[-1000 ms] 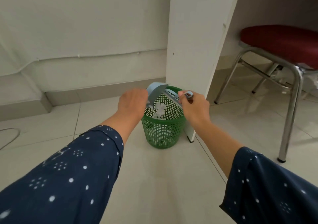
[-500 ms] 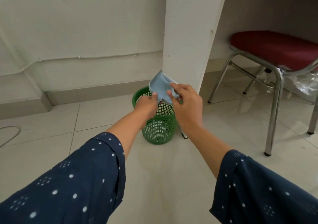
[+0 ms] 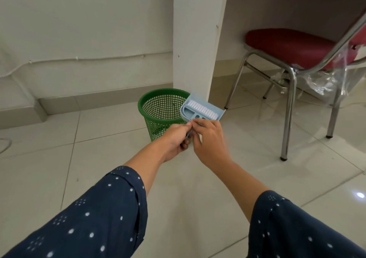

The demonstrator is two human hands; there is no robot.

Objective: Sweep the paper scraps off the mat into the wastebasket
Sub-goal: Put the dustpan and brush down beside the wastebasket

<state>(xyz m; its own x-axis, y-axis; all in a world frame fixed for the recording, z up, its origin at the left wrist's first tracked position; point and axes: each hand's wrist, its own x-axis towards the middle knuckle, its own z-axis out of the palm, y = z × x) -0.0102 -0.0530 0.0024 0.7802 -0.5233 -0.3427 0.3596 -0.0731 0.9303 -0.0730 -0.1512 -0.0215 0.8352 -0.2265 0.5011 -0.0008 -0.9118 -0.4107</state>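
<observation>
A green mesh wastebasket (image 3: pixel 158 109) stands on the tiled floor beside a white table leg. In front of its right rim I hold a small light-blue dustpan (image 3: pixel 210 107) with a white-bristled brush (image 3: pixel 200 110) lying inside it. My left hand (image 3: pixel 175 140) is closed on the handle from below. The fingertips of my right hand (image 3: pixel 208 137) pinch the same handle end from the right. No paper scraps show in the pan, and the mat is out of view.
The white table leg panel (image 3: pixel 196 39) rises right behind the basket. A chrome-legged chair with a red seat (image 3: pixel 287 43) and clear plastic wrap stands at the right. A white wall with a cable runs along the back; a cord loop lies far left.
The dustpan came away from over the basket, lowered and turned face-up toward me. The brush now lies in the pan, and both hands have drawn together at the handle.
</observation>
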